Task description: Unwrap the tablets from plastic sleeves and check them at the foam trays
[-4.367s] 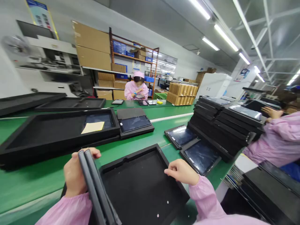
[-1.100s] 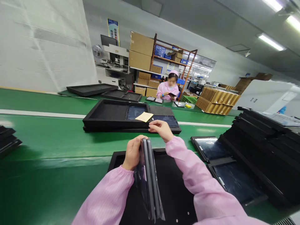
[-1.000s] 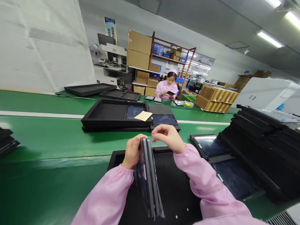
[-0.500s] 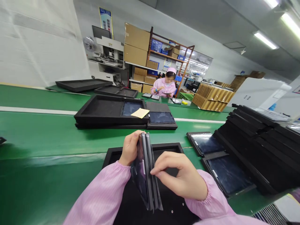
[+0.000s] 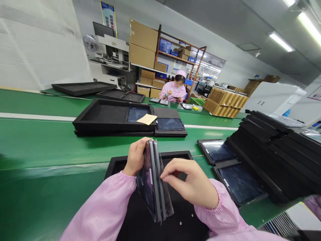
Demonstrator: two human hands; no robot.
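Observation:
My left hand point(image 5: 135, 156) is closed on the upper left side of two dark tablets point(image 5: 153, 182), held upright on edge, face to face with a narrow gap. A pinch of my right hand's thumb and forefinger point(image 5: 191, 182) grips a clear film point(image 5: 168, 202) at the right-hand tablet's outer face. The film stands partly away from that face, and a small white label shows on the left-hand tablet. Below both hands lies a black foam tray point(image 5: 140, 225), mostly hidden by the tablets and my sleeves.
Beyond it are black trays point(image 5: 100, 113) holding tablets and a yellow paper point(image 5: 147, 119). Stacked black trays point(image 5: 271, 157) with film-covered tablets point(image 5: 242, 182) stand at right. A co-worker point(image 5: 174, 90) in pink sits across the green bench point(image 5: 50, 144), near cardboard dividers point(image 5: 223, 102).
The film stands out further from the right-hand tablet, still in my right hand's pinch. My left hand keeps its hold. The view has shifted slightly, and the co-worker's raised hand has moved.

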